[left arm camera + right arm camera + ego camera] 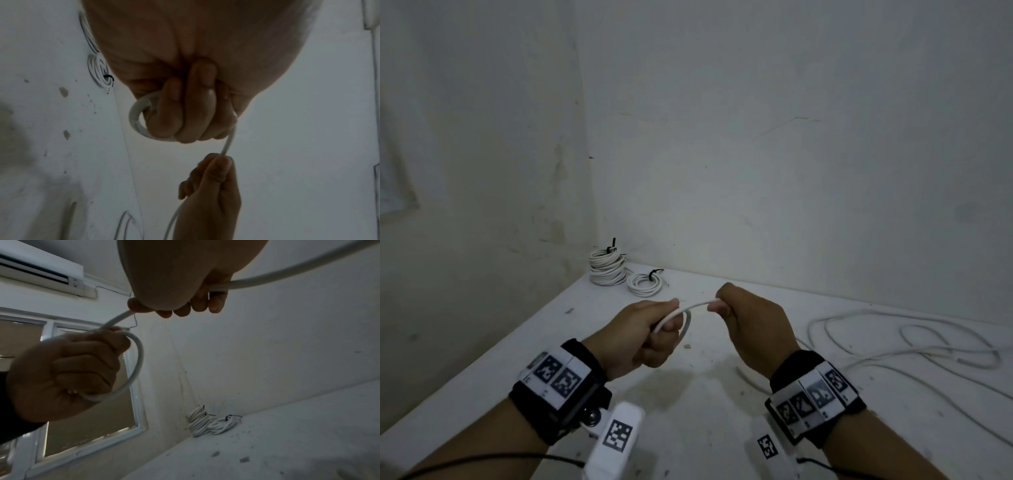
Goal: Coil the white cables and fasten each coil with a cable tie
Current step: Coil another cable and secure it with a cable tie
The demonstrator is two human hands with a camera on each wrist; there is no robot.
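Above the white table my left hand grips a small loop of white cable, its fingers curled round the coil. A short span of cable runs across to my right hand, which holds it in curled fingers. The rest of this cable trails in loose loops on the table at the right. Two coils fastened with black ties lie in the far corner: a taller one and a flatter one.
Walls close the table in at the back and left, meeting in a corner behind the tied coils. A window and an air conditioner show in the right wrist view. Small dark specks dot the tabletop.
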